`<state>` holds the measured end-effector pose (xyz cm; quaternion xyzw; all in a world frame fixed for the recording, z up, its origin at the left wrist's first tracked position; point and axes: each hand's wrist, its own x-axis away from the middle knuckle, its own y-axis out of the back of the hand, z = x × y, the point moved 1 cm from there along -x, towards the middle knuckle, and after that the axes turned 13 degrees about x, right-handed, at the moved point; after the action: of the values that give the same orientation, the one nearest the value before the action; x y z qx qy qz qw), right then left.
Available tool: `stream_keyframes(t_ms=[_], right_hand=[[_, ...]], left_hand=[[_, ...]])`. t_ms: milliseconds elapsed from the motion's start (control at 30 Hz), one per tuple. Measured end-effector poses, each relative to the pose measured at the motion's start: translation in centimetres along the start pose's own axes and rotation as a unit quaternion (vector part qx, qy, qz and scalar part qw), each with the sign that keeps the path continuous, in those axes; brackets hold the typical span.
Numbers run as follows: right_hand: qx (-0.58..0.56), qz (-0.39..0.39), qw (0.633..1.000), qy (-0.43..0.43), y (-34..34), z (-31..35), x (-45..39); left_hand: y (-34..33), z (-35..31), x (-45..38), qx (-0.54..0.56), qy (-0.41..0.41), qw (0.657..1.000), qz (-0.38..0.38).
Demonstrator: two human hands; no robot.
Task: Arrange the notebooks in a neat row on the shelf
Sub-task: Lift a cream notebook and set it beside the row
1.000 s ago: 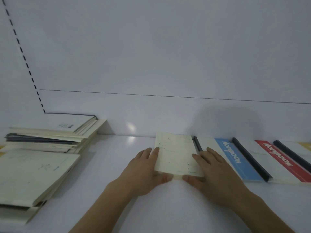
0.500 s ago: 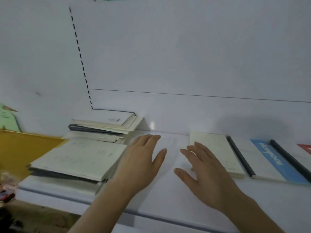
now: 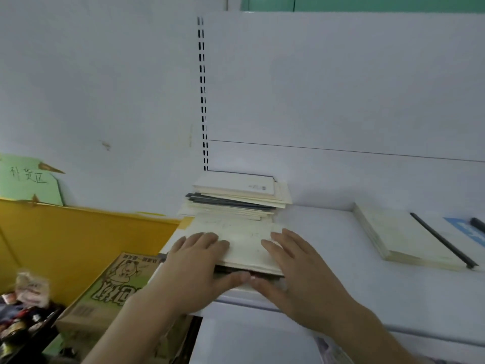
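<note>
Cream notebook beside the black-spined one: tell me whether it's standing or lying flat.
Lying flat. The cream notebook rests closed, cover up, on the shelf, its page edges showing along the near side.

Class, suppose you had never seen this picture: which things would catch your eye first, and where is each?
Both hands, left hand and right hand, lie flat on the near stack of cream notebooks at the shelf's left end. Behind it sits a second, messier stack of notebooks. Lower left, a yellow panel stands out, with a cartoon-printed cardboard box in front.

Blue-labelled notebook (image 3: 469,229) cut off at right edge
</note>
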<state>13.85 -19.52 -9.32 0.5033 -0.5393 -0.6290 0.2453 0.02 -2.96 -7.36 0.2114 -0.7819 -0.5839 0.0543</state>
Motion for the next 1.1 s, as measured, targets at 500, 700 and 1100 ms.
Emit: stream_keyframes(t_ms=[500,700,1100], right_hand=[[0.108,-0.240,0.962,-0.080,6.0,-0.1,1.6],[0.128,-0.338,0.931,-0.045,6.0,3.1,2.1],[0.049,-0.003,0.998,-0.040,0.6,0.8,1.4]], left_hand=[[1.2,-1.6,0.3,0.156,-0.091,0.906,-0.383],[1.9,-7.0,0.8,0.579,0.015,0.801,-0.148],[3.6,-1.9,1.7,0.578,0.083,0.765,-0.272]])
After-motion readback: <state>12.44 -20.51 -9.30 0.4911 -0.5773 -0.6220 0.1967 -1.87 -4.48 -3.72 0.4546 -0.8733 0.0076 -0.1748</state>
